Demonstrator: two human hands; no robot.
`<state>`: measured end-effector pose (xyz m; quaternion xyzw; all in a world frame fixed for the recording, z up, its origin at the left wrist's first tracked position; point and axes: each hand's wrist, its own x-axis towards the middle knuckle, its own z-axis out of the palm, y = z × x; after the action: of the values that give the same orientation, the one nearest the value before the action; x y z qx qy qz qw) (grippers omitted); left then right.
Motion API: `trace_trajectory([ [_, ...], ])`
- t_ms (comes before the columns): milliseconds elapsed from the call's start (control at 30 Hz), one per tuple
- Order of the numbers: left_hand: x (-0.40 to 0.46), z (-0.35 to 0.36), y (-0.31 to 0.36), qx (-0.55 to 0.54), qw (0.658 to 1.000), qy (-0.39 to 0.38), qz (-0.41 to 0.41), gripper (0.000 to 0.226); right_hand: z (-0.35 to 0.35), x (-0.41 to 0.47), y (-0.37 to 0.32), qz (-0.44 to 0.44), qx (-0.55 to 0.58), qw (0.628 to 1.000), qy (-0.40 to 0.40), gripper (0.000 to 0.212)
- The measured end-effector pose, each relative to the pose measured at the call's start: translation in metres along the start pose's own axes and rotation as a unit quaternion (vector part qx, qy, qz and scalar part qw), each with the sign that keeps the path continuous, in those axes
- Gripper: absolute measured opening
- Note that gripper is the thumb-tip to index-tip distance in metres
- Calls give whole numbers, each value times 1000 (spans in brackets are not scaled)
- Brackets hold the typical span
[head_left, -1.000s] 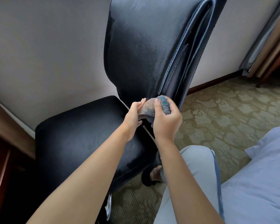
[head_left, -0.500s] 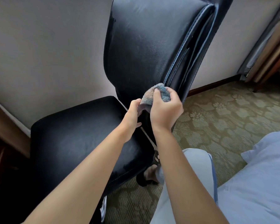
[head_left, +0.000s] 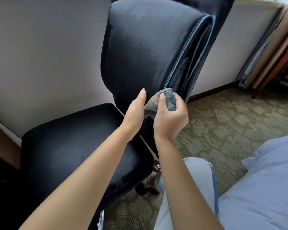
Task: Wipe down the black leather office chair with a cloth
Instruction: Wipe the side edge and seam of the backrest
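The black leather office chair stands in front of me, its tall backrest upright and its seat low on the left. A small blue-grey cloth is bunched against the backrest's lower right edge. My right hand grips the cloth, thumb on top and fingers curled round it. My left hand is just left of it, fingers straight and pointing up along the backrest, its palm side touching the cloth's hanging edge. The cloth's lower part is hidden between the hands.
A grey wall runs behind the chair. Patterned green carpet covers the floor to the right. My knee in light trousers and a pale blue pillow or bedding fill the lower right. Wooden furniture legs stand at far right.
Both hands and the cloth have moved up the backrest's lower right edge. My left hand's fingers have straightened upward from a curl beside the cloth.
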<state>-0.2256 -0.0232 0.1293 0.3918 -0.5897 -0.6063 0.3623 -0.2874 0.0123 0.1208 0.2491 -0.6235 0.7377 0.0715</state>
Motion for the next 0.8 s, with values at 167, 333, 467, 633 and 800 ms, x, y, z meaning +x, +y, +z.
trace_trajectory([
  [167,6,11,1,-28,999,2,25,59,-1,-13,19,39,-47,997,-45,21],
  [333,3,11,-2,-33,999,3,39,50,-11,-34,42,55,-87,990,-95,15],
  [467,4,8,-2,-53,998,1,23,52,-5,-18,24,25,-55,997,-47,12],
  [633,4,9,-4,-73,997,-7,24,51,4,0,8,32,-25,999,-12,21],
  [800,3,8,-5,-64,997,-11,33,51,-2,-14,21,52,-56,996,-49,16],
])
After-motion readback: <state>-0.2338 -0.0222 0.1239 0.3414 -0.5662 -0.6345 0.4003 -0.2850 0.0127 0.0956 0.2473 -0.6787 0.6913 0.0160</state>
